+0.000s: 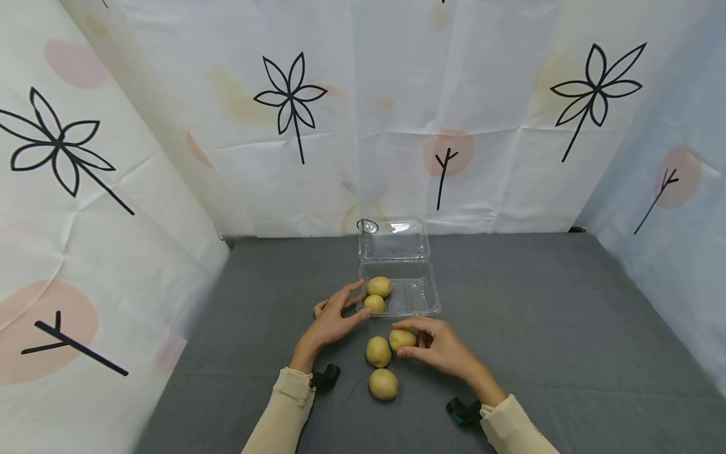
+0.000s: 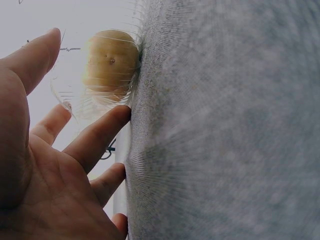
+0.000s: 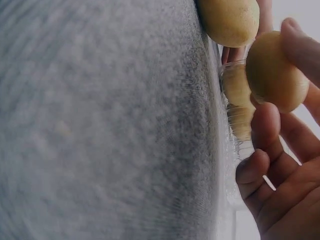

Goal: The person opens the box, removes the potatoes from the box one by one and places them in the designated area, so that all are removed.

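My right hand [image 1: 442, 343] pinches a potato [image 3: 274, 72] between thumb and fingers, just in front of a clear plastic clamshell box [image 1: 416, 296]. The box lies with its lid [image 1: 394, 243] folded back, away from me. Inside, along its left side, are two potatoes, a rear one [image 1: 379, 287] and a front one [image 1: 374, 304]. At the box's left edge my left hand [image 1: 334, 321] has its fingers spread, thumb near the front corner; the left wrist view shows its fingertips down at the cloth. Left of the held potato sits another potato [image 1: 378, 352].
Nearer to me, a further potato [image 1: 383, 384] lies on the grey cloth-covered table [image 1: 539, 315]. Patterned white curtains [image 1: 386, 113] close off the back and both sides. Each wrist wears a small black camera, the left one [image 1: 326, 377] and the right one [image 1: 464, 411].
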### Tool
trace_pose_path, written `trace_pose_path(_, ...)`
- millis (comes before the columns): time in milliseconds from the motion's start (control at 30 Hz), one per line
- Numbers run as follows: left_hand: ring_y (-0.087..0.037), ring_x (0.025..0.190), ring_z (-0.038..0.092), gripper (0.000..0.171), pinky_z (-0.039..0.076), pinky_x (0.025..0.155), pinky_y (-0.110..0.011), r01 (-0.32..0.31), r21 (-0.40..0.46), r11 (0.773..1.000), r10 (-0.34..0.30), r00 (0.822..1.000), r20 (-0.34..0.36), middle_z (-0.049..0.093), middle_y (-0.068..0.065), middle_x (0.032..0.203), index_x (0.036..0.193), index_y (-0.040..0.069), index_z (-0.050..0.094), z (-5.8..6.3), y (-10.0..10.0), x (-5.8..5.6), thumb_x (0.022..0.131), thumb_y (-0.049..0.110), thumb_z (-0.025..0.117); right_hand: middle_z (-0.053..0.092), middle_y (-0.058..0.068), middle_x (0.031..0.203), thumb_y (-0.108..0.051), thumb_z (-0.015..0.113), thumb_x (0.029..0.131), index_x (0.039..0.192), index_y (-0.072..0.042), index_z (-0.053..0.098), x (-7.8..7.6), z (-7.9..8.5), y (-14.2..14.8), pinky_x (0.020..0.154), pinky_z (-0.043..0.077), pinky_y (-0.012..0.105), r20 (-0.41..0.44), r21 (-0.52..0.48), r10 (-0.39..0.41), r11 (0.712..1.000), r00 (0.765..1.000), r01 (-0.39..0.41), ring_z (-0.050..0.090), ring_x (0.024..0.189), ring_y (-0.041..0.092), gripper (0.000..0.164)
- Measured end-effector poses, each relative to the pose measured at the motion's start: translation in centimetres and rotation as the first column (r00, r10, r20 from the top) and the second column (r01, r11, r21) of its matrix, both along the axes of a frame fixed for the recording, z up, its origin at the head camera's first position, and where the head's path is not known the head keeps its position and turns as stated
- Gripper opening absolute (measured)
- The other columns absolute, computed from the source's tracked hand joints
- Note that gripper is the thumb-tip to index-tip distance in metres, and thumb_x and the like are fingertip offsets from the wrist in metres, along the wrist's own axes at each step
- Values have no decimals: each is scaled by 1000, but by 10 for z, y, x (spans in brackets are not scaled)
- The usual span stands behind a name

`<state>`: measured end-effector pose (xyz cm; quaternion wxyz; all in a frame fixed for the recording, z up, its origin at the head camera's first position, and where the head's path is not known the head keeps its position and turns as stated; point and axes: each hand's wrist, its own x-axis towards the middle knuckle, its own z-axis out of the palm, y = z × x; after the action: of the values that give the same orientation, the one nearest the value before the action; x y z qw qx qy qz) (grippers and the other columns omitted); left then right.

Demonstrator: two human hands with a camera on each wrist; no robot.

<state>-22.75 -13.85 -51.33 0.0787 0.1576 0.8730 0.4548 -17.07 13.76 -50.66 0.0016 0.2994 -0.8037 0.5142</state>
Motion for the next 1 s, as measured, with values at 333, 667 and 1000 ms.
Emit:
trace_pose_path(333,-25,152,33,70,10,106,-54,-1,10,1000,1,1000,11,59,3,149,157,38,33,1,0,2,97,48,68,73,14,116,-21,83,87,127,-4,70,0,0,-1,52,45,23,101,33,34,999,994,-38,50,58,2,45)
trace_pose_path(667,-24,153,31,70,8,106,-53,-1,8,1000,1,1000,17,58,4,150,157,40,33,-1,0,0,97,49,67,73,12,105,-20,83,86,126,-2,70,-1,-2,1,52,46,23,99,33,42,998,994,-46,50,57,1,46)
trace_pose_path(1000,-23,153,32,69,8,106,-53,2,11,1000,-2,1000,16,57,5,150,157,40,33,0,0,0,97,48,68,70,6,88,-23,85,84,125,-4,71,-1,-1,2,53,45,22,129,66,48,996,990,-57,50,58,0,48)
